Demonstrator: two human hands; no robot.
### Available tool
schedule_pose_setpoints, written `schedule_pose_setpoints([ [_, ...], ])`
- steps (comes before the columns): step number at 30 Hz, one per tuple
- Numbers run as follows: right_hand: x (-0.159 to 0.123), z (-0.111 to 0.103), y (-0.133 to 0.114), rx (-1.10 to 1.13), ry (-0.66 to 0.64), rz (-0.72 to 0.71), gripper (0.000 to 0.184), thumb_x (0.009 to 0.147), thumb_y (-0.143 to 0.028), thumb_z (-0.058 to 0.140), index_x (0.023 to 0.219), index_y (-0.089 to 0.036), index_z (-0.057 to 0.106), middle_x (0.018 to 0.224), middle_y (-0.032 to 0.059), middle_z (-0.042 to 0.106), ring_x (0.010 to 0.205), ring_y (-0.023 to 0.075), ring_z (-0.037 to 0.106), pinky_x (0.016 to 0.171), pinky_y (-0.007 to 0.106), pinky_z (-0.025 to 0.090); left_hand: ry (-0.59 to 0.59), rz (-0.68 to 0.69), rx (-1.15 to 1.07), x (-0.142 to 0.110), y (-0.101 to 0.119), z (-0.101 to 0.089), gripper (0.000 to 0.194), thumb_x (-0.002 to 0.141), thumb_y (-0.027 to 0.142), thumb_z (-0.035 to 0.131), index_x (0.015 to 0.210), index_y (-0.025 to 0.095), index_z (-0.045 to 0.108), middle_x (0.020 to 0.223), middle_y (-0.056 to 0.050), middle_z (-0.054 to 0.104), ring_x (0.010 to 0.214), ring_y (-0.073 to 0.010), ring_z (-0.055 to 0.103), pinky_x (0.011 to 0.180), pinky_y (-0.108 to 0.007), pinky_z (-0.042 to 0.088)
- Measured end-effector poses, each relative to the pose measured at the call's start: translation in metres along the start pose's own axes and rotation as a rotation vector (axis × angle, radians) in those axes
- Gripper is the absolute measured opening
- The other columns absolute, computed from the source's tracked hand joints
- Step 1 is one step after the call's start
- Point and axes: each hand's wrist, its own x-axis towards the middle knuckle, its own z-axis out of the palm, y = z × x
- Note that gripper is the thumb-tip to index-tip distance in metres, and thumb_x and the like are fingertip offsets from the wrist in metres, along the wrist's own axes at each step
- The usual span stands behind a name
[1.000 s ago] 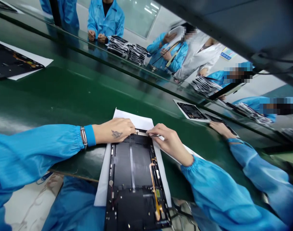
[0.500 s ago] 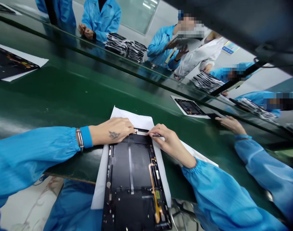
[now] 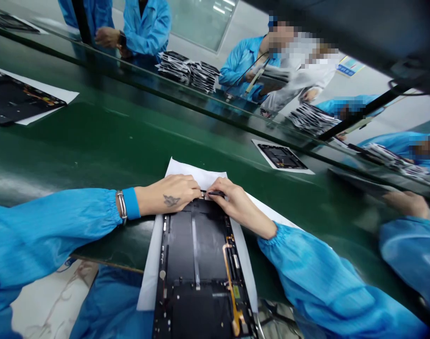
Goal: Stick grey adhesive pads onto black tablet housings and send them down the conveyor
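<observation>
An opened tablet body (image 3: 197, 254) lies on a white sheet (image 3: 195, 175), showing dark panels and an orange flex cable (image 3: 230, 282). My left hand (image 3: 167, 194) comes in from the left, and its fingertips pinch one end of a thin black strip (image 3: 215, 193) at the panel's far edge. My right hand (image 3: 238, 205) comes in from the right and holds the same strip between its fingers. The two hands nearly meet there. The fingers partly hide the strip's ends.
A green conveyor belt (image 3: 95, 150) runs across the view, carrying other panels on white sheets (image 3: 282, 156) (image 3: 24, 96). A co-worker's hand (image 3: 405, 205) and blue sleeve sit at the right. Beyond a dark rail, stacks of packaged parts (image 3: 188, 73) lie among people in blue coats.
My right hand has moved left, closer to my left hand, and now holds the strip. The co-worker's hand has moved right, away from the far panel.
</observation>
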Motion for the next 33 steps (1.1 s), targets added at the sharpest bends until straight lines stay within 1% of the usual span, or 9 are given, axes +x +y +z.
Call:
schedule_pose_setpoints([
  [3,-0.003,-0.003,0.000,0.080,0.038,-0.024,0.017,0.095,-0.018,0.054,0.093,-0.021,0.071,0.093,0.0072,0.070,0.092,0.0232,0.063,0.083,0.038,0.049,0.001,-0.002,-0.022,-0.001,-0.001,-0.001,0.028,0.094,0.006,0.051,0.115,0.011,0.068,0.113,-0.011,0.070,0.106,-0.0252,0.063,0.092,-0.037,0.052],
  [7,-0.018,-0.010,0.001,-0.011,0.183,-0.043,0.021,0.097,-0.019,0.054,0.103,-0.024,0.074,0.094,0.0074,0.069,0.091,0.0237,0.060,0.080,0.039,0.048,0.000,0.002,-0.049,-0.002,-0.001,-0.004,0.027,0.094,0.005,0.051,0.115,0.011,0.068,0.113,-0.010,0.070,0.106,-0.0255,0.062,0.093,-0.036,0.051],
  [13,-0.030,-0.009,0.000,-0.195,0.033,-0.240,0.031,0.097,-0.014,0.050,0.116,-0.026,0.072,0.095,0.0083,0.065,0.082,0.0224,0.051,0.071,0.038,0.041,0.033,0.015,-0.118,-0.003,-0.005,-0.004,0.030,0.093,0.003,0.049,0.115,0.012,0.067,0.113,-0.009,0.071,0.106,-0.0245,0.063,0.094,-0.036,0.050],
  [18,-0.024,-0.005,0.004,-0.215,0.064,-0.187,0.029,0.099,-0.017,0.048,0.115,-0.024,0.072,0.094,0.0092,0.066,0.081,0.0228,0.049,0.070,0.038,0.040,0.075,0.000,-0.255,-0.006,-0.009,-0.003,0.033,0.094,0.001,0.045,0.120,0.013,0.063,0.114,-0.007,0.071,0.105,-0.0202,0.062,0.095,-0.032,0.049],
  [22,-0.020,-0.004,0.005,-0.253,0.044,-0.196,0.030,0.098,-0.015,0.048,0.115,-0.024,0.071,0.097,0.0094,0.066,0.083,0.0234,0.050,0.070,0.038,0.040,0.086,-0.066,-0.185,-0.009,-0.013,-0.004,0.036,0.097,0.004,0.041,0.127,0.013,0.059,0.121,-0.010,0.065,0.112,-0.0221,0.056,0.100,-0.037,0.047],
  [24,-0.019,-0.006,0.006,-0.252,0.109,-0.188,0.027,0.098,-0.017,0.048,0.107,-0.023,0.073,0.094,0.0095,0.067,0.081,0.0237,0.050,0.069,0.038,0.040,0.076,-0.120,-0.115,-0.011,-0.018,-0.001,0.036,0.100,0.009,0.040,0.133,0.014,0.055,0.130,-0.013,0.060,0.121,-0.0257,0.052,0.102,-0.042,0.046],
  [28,-0.019,-0.017,0.009,-0.193,0.334,-0.173,0.025,0.099,-0.020,0.048,0.100,-0.023,0.073,0.088,0.0091,0.067,0.079,0.0231,0.051,0.068,0.038,0.043,0.004,-0.218,-0.020,-0.015,-0.037,0.003,0.044,0.102,0.015,0.035,0.145,0.014,0.044,0.147,-0.018,0.048,0.139,-0.0301,0.039,0.109,-0.051,0.041],
  [31,-0.021,-0.026,0.008,-0.189,0.425,-0.186,0.024,0.100,-0.022,0.048,0.097,-0.022,0.072,0.086,0.0084,0.067,0.077,0.0224,0.051,0.068,0.038,0.043,-0.080,-0.263,0.019,-0.012,-0.049,-0.001,0.051,0.100,0.012,0.034,0.150,0.015,0.036,0.153,-0.018,0.040,0.143,-0.0288,0.037,0.113,-0.050,0.039],
  [33,-0.023,-0.029,0.006,-0.211,0.433,-0.203,0.025,0.100,-0.022,0.047,0.093,-0.021,0.071,0.084,0.0082,0.066,0.076,0.0219,0.050,0.067,0.037,0.042,-0.119,-0.248,0.058,-0.006,-0.054,-0.007,0.055,0.095,0.006,0.035,0.150,0.015,0.035,0.152,-0.017,0.042,0.139,-0.0268,0.042,0.111,-0.045,0.042],
])
